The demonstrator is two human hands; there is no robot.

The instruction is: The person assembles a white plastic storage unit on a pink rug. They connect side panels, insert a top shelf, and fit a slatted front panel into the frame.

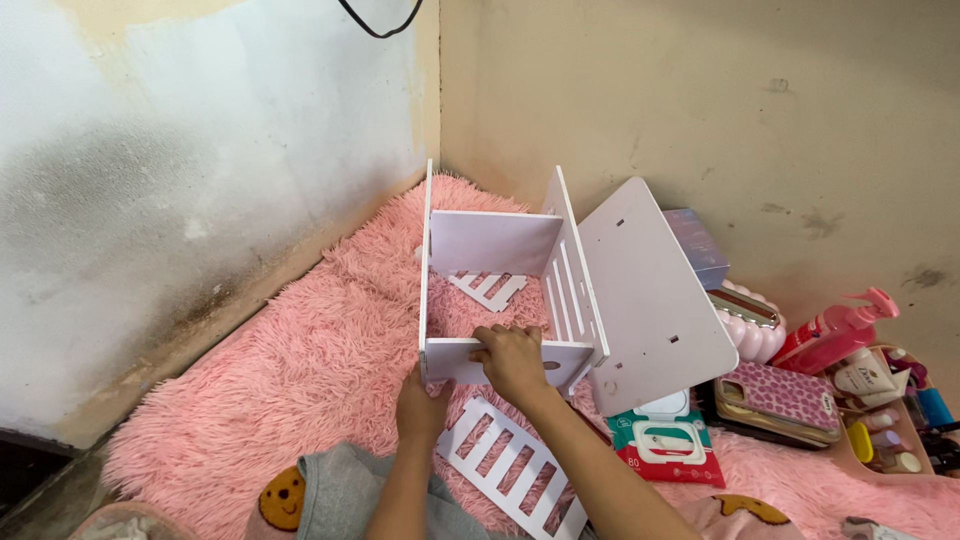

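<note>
Head view: both hands grip the near panel (500, 360) of a white slotted rack (500, 270) standing on the pink rug (300, 380), right hand (512, 358) on top, left hand (422, 405) bracing underneath to steady it.

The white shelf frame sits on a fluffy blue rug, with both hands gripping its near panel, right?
Not quite: the rug is pink, not blue, as the head view shows. The rest holds: the white shelf frame sits on it, with the left hand and right hand on its near panel.

Bare forearms, no sleeves; grey garment (340, 490) with bear motif.
</note>
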